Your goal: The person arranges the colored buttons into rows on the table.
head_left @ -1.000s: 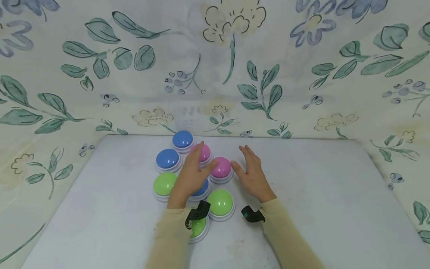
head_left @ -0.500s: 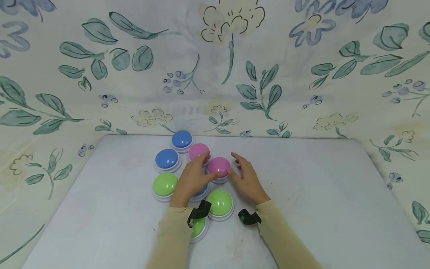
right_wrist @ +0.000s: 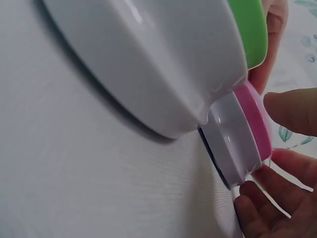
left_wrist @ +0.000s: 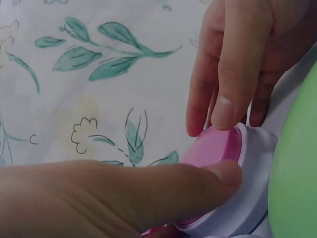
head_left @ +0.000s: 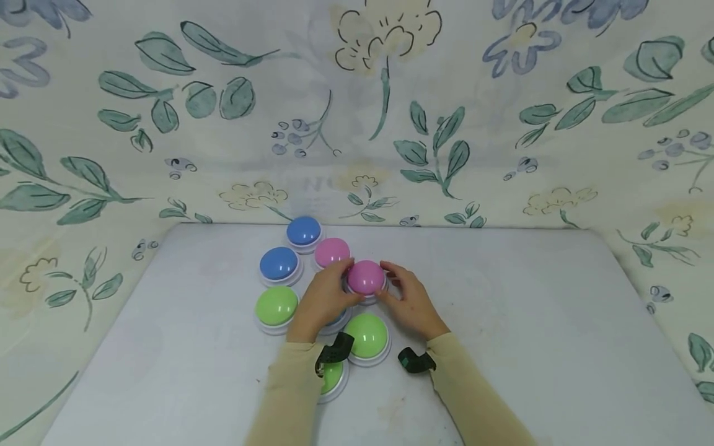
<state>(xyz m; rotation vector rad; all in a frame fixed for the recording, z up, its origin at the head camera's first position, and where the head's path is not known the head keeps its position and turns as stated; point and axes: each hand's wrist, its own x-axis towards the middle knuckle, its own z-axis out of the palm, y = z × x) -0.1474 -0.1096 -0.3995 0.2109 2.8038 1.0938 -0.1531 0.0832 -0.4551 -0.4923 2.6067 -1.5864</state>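
Observation:
A pink dome-topped push button (head_left: 365, 277) with a white round base sits on the white table between both hands. My left hand (head_left: 320, 303) holds its left side, fingers at the far edge and thumb at the near edge. From the right, my right hand (head_left: 414, 303) curls its fingers around the far side, with its thumb near the front. In the left wrist view the left thumb (left_wrist: 225, 173) lies across the pink button's (left_wrist: 213, 148) edge. The right wrist view has the right fingers (right_wrist: 287, 186) against its white base. A blue button (head_left: 337, 319) is partly hidden under the left hand.
Another pink button (head_left: 332, 249) stands just behind the left fingers. Two blue buttons (head_left: 304, 231) are farther back left, and a green button (head_left: 276, 305) lies left of the hand. Nearer are a green button (head_left: 367, 336) and one (head_left: 332, 376) partly covered by the left sleeve. Floral cloth (head_left: 491, 155) surrounds the table.
Both hands have come down and closed in around the front pink button, the left moving slightly right and the right moving left. The buttons stay in place.

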